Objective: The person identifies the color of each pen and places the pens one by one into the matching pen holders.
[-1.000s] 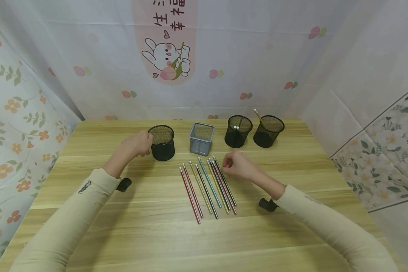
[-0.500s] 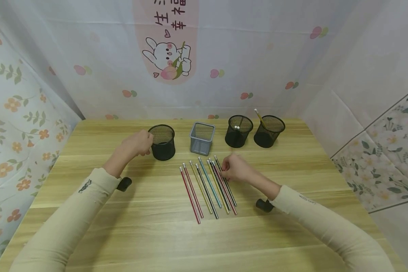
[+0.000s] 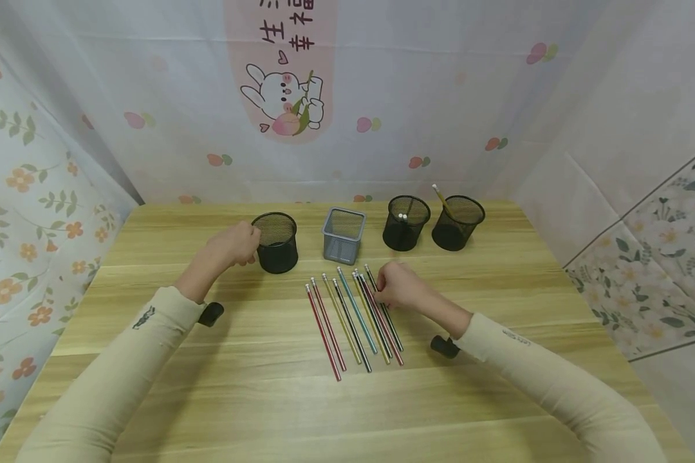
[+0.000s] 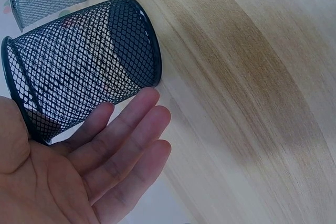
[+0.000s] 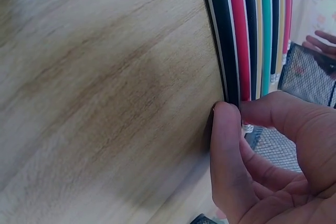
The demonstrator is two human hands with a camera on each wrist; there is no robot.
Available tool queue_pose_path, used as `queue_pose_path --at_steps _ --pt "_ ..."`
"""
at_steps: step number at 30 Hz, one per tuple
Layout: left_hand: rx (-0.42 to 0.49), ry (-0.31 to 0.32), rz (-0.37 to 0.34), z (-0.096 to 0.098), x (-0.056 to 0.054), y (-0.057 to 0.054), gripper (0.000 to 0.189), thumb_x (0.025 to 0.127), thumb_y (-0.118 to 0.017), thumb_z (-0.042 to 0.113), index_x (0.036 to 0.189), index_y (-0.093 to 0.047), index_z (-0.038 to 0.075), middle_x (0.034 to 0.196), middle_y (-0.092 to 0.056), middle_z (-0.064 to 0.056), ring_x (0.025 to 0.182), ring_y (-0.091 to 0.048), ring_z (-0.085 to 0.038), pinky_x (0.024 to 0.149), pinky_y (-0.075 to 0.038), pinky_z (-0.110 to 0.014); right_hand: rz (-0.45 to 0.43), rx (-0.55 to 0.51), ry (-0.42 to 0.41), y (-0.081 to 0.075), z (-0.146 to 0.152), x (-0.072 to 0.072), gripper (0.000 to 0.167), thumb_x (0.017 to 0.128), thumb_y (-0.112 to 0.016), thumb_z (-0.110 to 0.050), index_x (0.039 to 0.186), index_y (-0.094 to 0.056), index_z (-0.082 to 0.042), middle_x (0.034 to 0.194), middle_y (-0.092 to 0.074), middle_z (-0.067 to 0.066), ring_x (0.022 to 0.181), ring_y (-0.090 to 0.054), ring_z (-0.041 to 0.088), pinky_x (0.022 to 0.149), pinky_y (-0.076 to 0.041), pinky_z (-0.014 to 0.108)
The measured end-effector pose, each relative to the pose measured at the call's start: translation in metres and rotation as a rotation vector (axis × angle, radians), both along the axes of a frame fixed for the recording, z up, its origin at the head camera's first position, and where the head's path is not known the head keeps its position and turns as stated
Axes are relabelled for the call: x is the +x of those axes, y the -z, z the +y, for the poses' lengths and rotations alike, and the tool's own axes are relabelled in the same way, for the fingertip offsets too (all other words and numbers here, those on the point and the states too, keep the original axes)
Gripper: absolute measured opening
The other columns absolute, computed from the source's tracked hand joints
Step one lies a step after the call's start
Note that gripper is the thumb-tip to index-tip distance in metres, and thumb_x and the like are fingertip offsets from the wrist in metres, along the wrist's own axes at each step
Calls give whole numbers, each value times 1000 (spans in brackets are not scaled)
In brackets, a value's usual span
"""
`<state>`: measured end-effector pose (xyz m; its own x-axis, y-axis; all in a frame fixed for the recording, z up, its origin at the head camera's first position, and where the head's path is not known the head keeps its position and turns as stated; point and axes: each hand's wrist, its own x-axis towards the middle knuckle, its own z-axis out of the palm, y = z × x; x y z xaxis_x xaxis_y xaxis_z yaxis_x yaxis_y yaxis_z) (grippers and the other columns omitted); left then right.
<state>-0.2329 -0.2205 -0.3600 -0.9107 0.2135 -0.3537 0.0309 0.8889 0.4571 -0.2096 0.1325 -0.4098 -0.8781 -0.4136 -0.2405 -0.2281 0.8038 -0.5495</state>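
Note:
At the left, my left hand is at the side of a round black mesh pen holder. In the left wrist view the thumb side overlaps the pen holder's rim, and the fingers extend along its outside wall. Near the row of pencils, my right hand pinches the outermost black pencil between thumb and index finger, near its eraser end. A red pencil lies right beside it. Several more pencils in red, gold, black and teal lie in the row, including a teal pencil.
A square grey mesh holder stands behind the pencils. At the back right, one round black holder contains white-tipped pencils, and another black holder has a gold pencil leaning in it. A printed curtain hangs behind the table.
The right hand has moved slightly left and down onto the outermost black pencil, its fingers now around that pencil's upper part. The left hand has stayed at the pen holder.

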Motion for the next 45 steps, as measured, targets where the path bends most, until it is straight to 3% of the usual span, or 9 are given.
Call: queue_pose_path --at_steps 13,21,27,31,40,45 --pt "-13 36 -4 0 -1 -1 42 111 -25 13 131 -52 -12 90 -66 -15 75 -60 -34 56 -45 -34 14 92 -23 1 -4 -3 35 85 -78 -8 58 -56 -11 51 -58 0 46 -61 14 48 -41 26" --pt "6 18 2 0 0 0 44 111 -22 16 128 -54 -11 91 -68 -17 75 -60 -34 56 -44 -33 36 175 -55 -3 -9 -4 43 82 -80 -10 49 -52 -14 42 -54 -3 39 -49 11 47 -33 26" --pt "25 -33 0 -1 0 1 46 110 -21 19 119 -57 -9 91 -69 -18 70 -58 -33 55 -44 -33 24 184 -63 -3 -9 -5 45 82 -82 -11 49 -52 -13 42 -54 -2 39 -45 10 46 -31 26" --pt "33 -14 2 -2 0 1 45 111 -22 17 124 -55 -10 91 -68 -17 71 -58 -33 55 -44 -33 16 170 -70 -3 -8 -5 47 82 -80 -10 47 -49 -15 41 -53 -2 37 -44 9 44 -28 25" --pt "31 -23 -3 -1 -1 1 46 111 -22 18 126 -55 -10 90 -68 -17 72 -59 -33 55 -44 -33 -3 155 -87 -4 -3 -4 43 85 -81 -13 53 -51 -13 45 -54 -2 43 -61 17 46 -35 26" --pt "14 7 -4 0 -1 0 44 111 -23 15 133 -51 -12 91 -67 -18 73 -59 -32 56 -44 -33 -7 148 -86 -5 2 -3 36 85 -80 -12 58 -55 -10 49 -56 0 44 -60 15 49 -38 26"
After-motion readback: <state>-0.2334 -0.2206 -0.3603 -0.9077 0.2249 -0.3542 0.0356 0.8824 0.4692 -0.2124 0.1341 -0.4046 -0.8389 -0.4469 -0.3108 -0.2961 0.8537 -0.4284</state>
